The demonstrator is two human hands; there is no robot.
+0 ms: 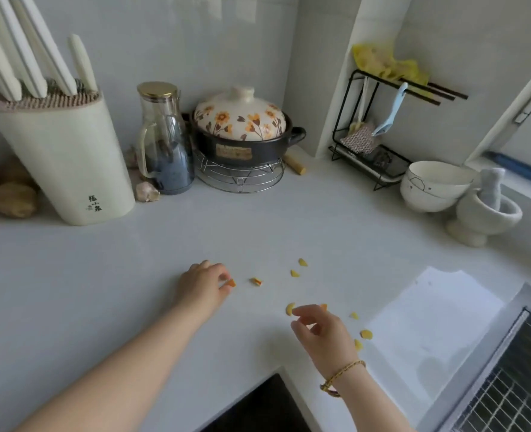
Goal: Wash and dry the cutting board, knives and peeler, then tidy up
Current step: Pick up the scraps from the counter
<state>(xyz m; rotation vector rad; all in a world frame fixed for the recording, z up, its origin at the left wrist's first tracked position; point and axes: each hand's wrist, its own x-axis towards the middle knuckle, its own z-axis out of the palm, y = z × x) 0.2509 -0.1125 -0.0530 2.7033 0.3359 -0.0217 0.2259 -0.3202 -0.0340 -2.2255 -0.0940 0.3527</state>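
My left hand (206,282) pinched an orange scrap (231,283) | right hand (320,330) hovered, fingers loosely apart | pale countertop (133,275), scraps scattered.

Left hand (206,283) reached forward, fingertips pinched together; right hand (322,333) hovered palm-down, fingers loosely curled.

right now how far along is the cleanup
Late stage. Done, it seems: knives stand in the knife block, and no cutting board or peeler is in view. In hand: the left hand pinches an orange scrap; the right hand reaches for another. Left: scattered scraps on the counter.
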